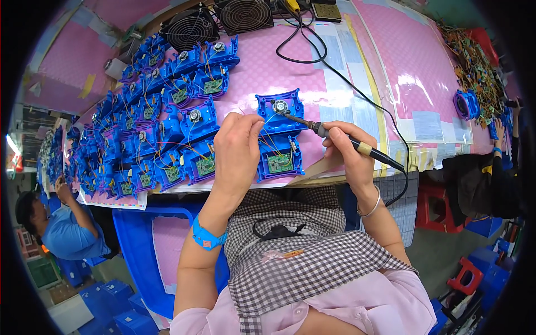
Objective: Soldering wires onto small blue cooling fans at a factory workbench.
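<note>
My right hand [350,149] is closed around a soldering iron [365,148]. The iron's tip meets the round metal speaker [281,106] set in a blue plastic housing [277,122]. Left of that housing, my left hand [238,144] is pinched, with a thin wire [272,118] running from its fingertips toward the speaker. Just below lies the matching blue half with a green circuit board [280,162] inside. Thin coloured wires run between the two halves.
Rows of blue housings [192,118] with boards and speakers crowd the table's left side. Two black fans [190,30] stand at the back. The iron's black cord [357,89] crosses the pink-covered table [407,84]. A heap of wires [474,67] lies far right. Another person [72,229] sits left.
</note>
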{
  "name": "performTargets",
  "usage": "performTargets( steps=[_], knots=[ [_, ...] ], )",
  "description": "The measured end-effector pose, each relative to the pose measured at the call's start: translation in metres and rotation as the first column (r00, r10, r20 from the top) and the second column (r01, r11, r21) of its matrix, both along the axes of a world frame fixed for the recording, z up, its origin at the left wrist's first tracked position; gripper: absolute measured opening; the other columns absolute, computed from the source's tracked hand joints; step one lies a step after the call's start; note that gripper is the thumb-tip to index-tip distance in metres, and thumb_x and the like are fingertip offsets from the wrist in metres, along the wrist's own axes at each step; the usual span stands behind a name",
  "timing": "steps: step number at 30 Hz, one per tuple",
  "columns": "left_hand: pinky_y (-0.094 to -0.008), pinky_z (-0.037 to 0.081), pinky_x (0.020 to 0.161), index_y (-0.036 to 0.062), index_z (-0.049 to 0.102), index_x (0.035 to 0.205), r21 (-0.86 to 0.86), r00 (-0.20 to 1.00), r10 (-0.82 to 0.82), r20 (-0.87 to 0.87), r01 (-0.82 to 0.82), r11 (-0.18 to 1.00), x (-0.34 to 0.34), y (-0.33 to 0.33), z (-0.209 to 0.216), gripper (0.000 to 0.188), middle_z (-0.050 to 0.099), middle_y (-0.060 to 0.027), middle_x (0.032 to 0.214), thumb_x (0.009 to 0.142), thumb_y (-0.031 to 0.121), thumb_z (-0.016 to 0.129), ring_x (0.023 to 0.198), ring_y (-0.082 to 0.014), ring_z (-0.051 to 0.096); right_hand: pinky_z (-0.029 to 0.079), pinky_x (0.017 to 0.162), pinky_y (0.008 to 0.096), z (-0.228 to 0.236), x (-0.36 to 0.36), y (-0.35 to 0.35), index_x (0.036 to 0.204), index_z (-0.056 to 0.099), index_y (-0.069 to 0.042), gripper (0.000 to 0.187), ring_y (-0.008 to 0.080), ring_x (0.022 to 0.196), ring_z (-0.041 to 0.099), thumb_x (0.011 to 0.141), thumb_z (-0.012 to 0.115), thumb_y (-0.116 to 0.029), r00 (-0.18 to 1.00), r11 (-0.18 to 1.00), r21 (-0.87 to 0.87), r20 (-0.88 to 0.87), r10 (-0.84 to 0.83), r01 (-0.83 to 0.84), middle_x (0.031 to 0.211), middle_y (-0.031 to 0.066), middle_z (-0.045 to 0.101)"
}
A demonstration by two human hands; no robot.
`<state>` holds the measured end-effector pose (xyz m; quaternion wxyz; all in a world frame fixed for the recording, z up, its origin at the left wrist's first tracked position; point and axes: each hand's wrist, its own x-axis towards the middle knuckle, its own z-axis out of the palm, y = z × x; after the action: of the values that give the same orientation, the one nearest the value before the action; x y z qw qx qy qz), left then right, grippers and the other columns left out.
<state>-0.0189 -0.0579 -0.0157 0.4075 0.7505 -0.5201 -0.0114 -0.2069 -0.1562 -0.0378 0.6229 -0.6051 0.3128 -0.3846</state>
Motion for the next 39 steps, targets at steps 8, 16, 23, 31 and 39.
performTargets(
  steps=[8,16,23,31,39],
  knots=[
    [-0.0377,0.045,0.061,-0.0021,0.065,0.090,0.001,1.000,-0.017,0.022,0.017,1.000,0.001,-0.002,-0.004,0.009,0.055,-0.0142,0.077,0.083,0.003,0.064,0.068,-0.0295,0.058,0.047,0.057,0.0205,0.003,0.001,0.002,0.101,0.068,0.003,0.022,0.0099,0.060,0.060,0.090,0.061,-0.015,1.000,1.000,0.002,-0.011,-0.021,0.021,0.075,0.0079,0.066],
    [-0.0354,0.044,0.060,-0.0011,0.065,0.089,-0.029,1.000,-0.025,0.007,0.025,0.999,-0.007,-0.001,0.002,0.007,0.055,-0.0128,0.078,0.083,0.002,0.063,0.068,-0.0266,0.057,0.045,0.055,0.0204,0.002,-0.011,-0.003,0.098,0.067,0.004,0.016,0.0086,0.062,0.059,0.082,0.064,0.000,0.996,0.956,-0.281,0.001,-0.091,0.088,0.078,0.0074,0.066],
    [-0.0391,0.046,0.065,-0.0025,0.064,0.089,0.034,0.994,-0.107,-0.036,0.108,0.994,-0.017,-0.009,0.000,0.007,0.054,-0.0146,0.082,0.083,0.001,0.062,0.073,-0.0308,0.057,0.042,0.051,0.0188,0.011,-0.017,-0.020,0.097,0.068,0.002,0.017,0.0064,0.055,0.054,0.084,0.066,-0.007,0.989,0.986,-0.159,-0.135,-0.068,0.046,0.069,0.0034,0.062],
    [-0.0403,0.046,0.065,-0.0025,0.064,0.089,0.029,0.993,-0.120,-0.020,0.120,0.992,-0.018,-0.019,-0.007,0.008,0.053,-0.0154,0.082,0.081,-0.002,0.063,0.073,-0.0314,0.058,0.041,0.050,0.0180,0.005,-0.011,-0.023,0.096,0.070,-0.001,0.015,0.0055,0.054,0.054,0.083,0.067,-0.009,0.988,0.964,-0.267,-0.149,-0.049,0.008,0.070,0.0031,0.064],
    [-0.0375,0.046,0.064,-0.0020,0.065,0.087,0.028,0.995,-0.096,0.007,0.096,0.995,-0.018,-0.023,-0.011,0.007,0.058,-0.0142,0.081,0.080,0.000,0.064,0.074,-0.0297,0.059,0.042,0.050,0.0179,0.006,-0.011,-0.023,0.095,0.070,-0.001,0.015,0.0051,0.055,0.054,0.083,0.067,-0.009,0.988,0.966,-0.258,-0.149,-0.038,-0.002,0.071,0.0027,0.064]
  ],
)
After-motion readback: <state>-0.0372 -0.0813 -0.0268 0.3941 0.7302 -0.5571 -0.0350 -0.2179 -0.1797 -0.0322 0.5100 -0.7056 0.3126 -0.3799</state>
